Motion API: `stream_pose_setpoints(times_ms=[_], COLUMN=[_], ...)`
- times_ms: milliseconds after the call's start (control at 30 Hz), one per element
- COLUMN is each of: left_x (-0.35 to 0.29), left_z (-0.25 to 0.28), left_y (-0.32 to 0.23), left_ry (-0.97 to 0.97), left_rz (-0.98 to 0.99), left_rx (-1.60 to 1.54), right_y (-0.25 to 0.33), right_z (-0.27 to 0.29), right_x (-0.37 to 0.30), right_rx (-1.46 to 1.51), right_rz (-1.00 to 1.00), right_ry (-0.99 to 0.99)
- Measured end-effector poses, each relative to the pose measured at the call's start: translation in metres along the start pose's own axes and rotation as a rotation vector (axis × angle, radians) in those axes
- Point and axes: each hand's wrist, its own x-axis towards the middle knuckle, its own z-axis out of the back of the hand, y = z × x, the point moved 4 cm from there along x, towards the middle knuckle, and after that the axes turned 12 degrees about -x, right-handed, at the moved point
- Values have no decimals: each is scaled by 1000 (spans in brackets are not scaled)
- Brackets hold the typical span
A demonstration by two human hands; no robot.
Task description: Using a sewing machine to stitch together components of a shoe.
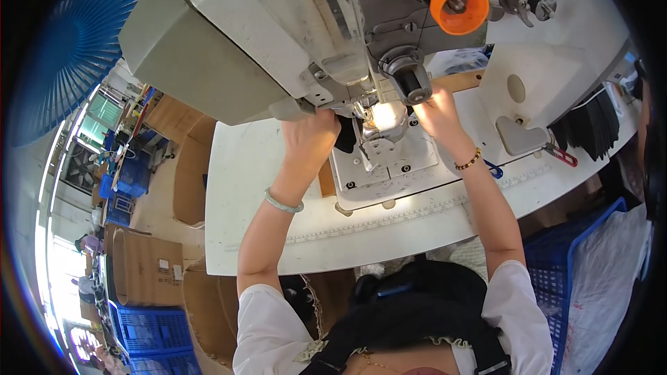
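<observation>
A sewing machine [271, 42] fills the upper middle, its lamp lighting the needle area and presser foot [389, 121]. My left hand [310, 140] is curled closed just left of the needle, its fingertips partly hidden under the machine head. A piece of black fabric [346, 135] shows at its fingers, by the metal needle plate [385, 173]. On the other side, my right hand [439, 119] reaches in beside a dark round knob [410, 82]. That knob hides its fingertips, and I cannot see whether they hold anything.
Dark fabric pieces [590, 125] lie stacked at the right, near red-handled snips [560, 155]. A ruler strip [375, 221] runs along the white table's [243, 187] front. A blue crate [556, 257] stands at the lower right; cardboard boxes [147, 267] stand left. A blue fan [87, 42] is upper left.
</observation>
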Motion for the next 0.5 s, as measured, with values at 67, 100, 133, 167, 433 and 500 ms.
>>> stream_pose_setpoints(times_ms=[67,100,133,167,433,500], left_x=[-2,-5,-6,-6,-2,-4], left_z=[3,2,3,7,10,11], left_y=[-1,0,-2,-5,-9,-11], left_ry=[113,216,238,158,-14,-44], left_rz=[13,42,40,6,-101,-154], left_rx=[35,70,66,35,-10,-24], right_y=[-2,-2,-2,-2,0,-4], right_z=[-2,-2,-3,-3,-6,-10], right_x=[-1,-2,-2,-2,-2,-6], right_rx=[-2,-118,-176,-233,-275,-288], right_rz=[-4,22,36,50,127,70], right_ry=[23,26,26,25,-97,-110])
